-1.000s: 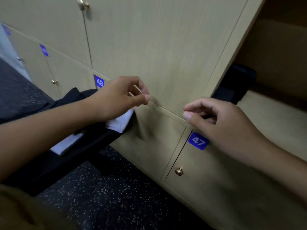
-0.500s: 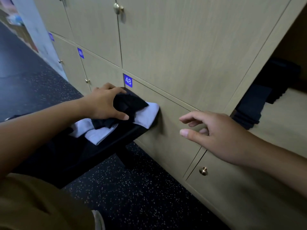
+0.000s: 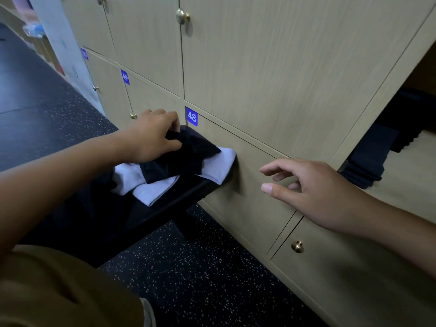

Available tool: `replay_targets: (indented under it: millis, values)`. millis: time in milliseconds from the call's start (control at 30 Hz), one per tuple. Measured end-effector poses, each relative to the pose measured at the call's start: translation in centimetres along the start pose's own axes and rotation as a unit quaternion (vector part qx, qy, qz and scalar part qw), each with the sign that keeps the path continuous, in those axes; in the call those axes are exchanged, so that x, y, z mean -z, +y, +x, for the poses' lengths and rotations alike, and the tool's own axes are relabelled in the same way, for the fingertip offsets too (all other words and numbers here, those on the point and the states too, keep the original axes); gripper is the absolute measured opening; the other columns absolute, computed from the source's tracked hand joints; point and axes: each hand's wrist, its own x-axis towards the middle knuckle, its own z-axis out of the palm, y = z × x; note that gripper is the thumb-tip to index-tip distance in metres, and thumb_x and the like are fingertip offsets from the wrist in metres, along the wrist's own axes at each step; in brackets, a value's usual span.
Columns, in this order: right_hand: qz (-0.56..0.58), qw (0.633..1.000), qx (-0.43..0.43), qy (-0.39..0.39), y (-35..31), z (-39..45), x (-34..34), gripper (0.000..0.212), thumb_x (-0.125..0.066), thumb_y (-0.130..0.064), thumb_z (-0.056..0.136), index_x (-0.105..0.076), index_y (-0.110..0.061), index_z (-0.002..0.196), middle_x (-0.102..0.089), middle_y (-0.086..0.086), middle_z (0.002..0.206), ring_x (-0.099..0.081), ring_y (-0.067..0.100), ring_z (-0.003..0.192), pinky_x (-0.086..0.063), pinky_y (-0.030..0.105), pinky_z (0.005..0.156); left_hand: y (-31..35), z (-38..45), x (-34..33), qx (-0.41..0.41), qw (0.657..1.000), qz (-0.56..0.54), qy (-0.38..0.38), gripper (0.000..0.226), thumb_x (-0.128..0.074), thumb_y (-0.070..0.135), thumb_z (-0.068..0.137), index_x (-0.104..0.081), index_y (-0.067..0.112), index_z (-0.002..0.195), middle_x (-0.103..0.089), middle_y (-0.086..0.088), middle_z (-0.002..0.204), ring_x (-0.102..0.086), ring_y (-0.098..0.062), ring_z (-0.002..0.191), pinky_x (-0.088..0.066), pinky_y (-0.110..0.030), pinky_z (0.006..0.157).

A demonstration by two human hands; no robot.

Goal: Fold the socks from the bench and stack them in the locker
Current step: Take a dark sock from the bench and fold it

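Observation:
A black sock (image 3: 186, 154) lies on top of pale grey socks (image 3: 153, 190) at the end of a black bench (image 3: 169, 208) that butts against the lockers. My left hand (image 3: 153, 138) grips the black sock, thumb and fingers curled round its upper edge. My right hand (image 3: 313, 187) hovers in front of the door of locker 48, fingers spread and loosely bent, holding nothing. At the right edge an open locker (image 3: 405, 180) holds a stack of folded black socks (image 3: 370, 161) on its shelf.
Wooden locker doors with brass knobs (image 3: 297, 246) and blue number tags (image 3: 191, 116) fill the wall. The floor (image 3: 188, 279) is dark speckled rubber. My tan-clad knee (image 3: 59, 291) is at the lower left. A corridor runs off at the upper left.
My left hand came down from the locker front onto the bench and took hold of the black sock. My right hand opened and drifted left of the open locker. The view swung left.

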Motion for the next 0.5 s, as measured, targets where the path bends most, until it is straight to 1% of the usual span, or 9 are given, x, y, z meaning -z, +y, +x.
replay_targets:
  millis: [100,200,267,300,333,367,400,433,500]
  values:
    - [0.002,1.0,-0.004,-0.001,-0.3,0.2,-0.1,0.035,-0.06,-0.051,0.09,-0.064,-0.038,0.122,-0.063,-0.027,0.113,-0.054,-0.013,0.11,-0.04,0.007,0.083,0.5,-0.2,1.0,-0.003,0.999,-0.031,0.009,0.024,-0.072,0.026,0.09,-0.055,0.012,0.1,-0.054,-0.006,0.096,-0.05,-0.027,0.092,-0.031,-0.031,0.076]
    - [0.01,1.0,-0.016,-0.003,-0.7,0.1,-0.1,0.03,-0.063,-0.047,0.092,-0.064,-0.038,0.121,-0.059,-0.032,0.101,-0.052,-0.021,0.1,-0.038,0.0,0.078,0.9,-0.5,1.7,-0.001,0.998,-0.061,0.02,0.022,-0.072,0.023,0.09,-0.057,0.011,0.101,-0.058,-0.008,0.101,-0.052,-0.026,0.094,-0.032,-0.03,0.076]
    - [0.021,1.0,-0.023,-0.001,-1.0,0.1,0.0,0.028,-0.064,-0.045,0.093,-0.065,-0.038,0.12,-0.059,-0.033,0.098,-0.053,-0.023,0.095,-0.039,0.001,0.079,1.6,-0.8,2.5,-0.006,0.996,-0.076,0.044,0.02,-0.071,0.022,0.09,-0.056,0.013,0.1,-0.059,-0.006,0.102,-0.053,-0.025,0.093,-0.033,-0.03,0.073]
    - [0.029,0.999,-0.023,0.004,-1.2,0.2,0.0,0.028,-0.064,-0.045,0.092,-0.066,-0.037,0.119,-0.062,-0.031,0.1,-0.055,-0.021,0.097,-0.043,0.004,0.083,2.2,-1.0,3.0,-0.01,0.994,-0.091,0.054,0.018,-0.071,0.022,0.09,-0.056,0.015,0.099,-0.059,-0.005,0.1,-0.053,-0.024,0.089,-0.034,-0.03,0.069]
    - [0.043,0.999,-0.023,0.01,-1.2,0.2,0.0,0.028,-0.065,-0.044,0.092,-0.067,-0.036,0.118,-0.065,-0.029,0.102,-0.058,-0.018,0.099,-0.047,0.01,0.088,2.9,-1.3,3.4,-0.013,0.991,-0.114,0.064,0.017,-0.071,0.022,0.09,-0.056,0.015,0.097,-0.06,-0.004,0.097,-0.054,-0.024,0.086,-0.038,-0.031,0.068]
    - [0.064,0.997,-0.028,0.017,-1.3,0.4,-0.1,0.026,-0.065,-0.043,0.092,-0.069,-0.035,0.116,-0.068,-0.027,0.102,-0.061,-0.015,0.1,-0.05,0.017,0.091,3.6,-1.6,3.8,-0.015,0.986,-0.149,0.072,0.017,-0.07,0.023,0.091,-0.057,0.015,0.098,-0.061,-0.003,0.094,-0.057,-0.023,0.084,-0.043,-0.031,0.07]
    - [0.09,0.995,-0.035,0.022,-1.5,0.5,0.0,0.023,-0.066,-0.042,0.092,-0.07,-0.034,0.114,-0.07,-0.025,0.1,-0.064,-0.011,0.099,-0.051,0.021,0.091,4.3,-1.9,4.2,-0.015,0.978,-0.19,0.079,0.017,-0.07,0.024,0.092,-0.057,0.015,0.099,-0.061,-0.003,0.092,-0.059,-0.021,0.081,-0.048,-0.034,0.073]
    - [0.125,0.991,-0.044,0.021,-1.7,0.5,0.0,0.021,-0.066,-0.041,0.092,-0.071,-0.033,0.111,-0.072,-0.022,0.099,-0.067,-0.008,0.096,-0.053,0.023,0.09,5.1,-2.3,4.4,-0.017,0.968,-0.233,0.087,0.018,-0.07,0.024,0.093,-0.058,0.014,0.1,-0.062,-0.005,0.09,-0.061,-0.02,0.079,-0.051,-0.039,0.075]
    - [0.224,0.973,-0.061,0.002,-2.4,0.6,0.2,0.02,-0.064,-0.038,0.095,-0.072,-0.029,0.11,-0.076,-0.013,0.101,-0.071,0.003,0.094,-0.058,0.032,0.09,7.0,-2.8,4.7,-0.026,0.942,-0.32,0.095,0.022,-0.072,0.025,0.093,-0.057,0.011,0.1,-0.065,-0.017,0.091,-0.061,-0.021,0.075,-0.054,-0.048,0.078]
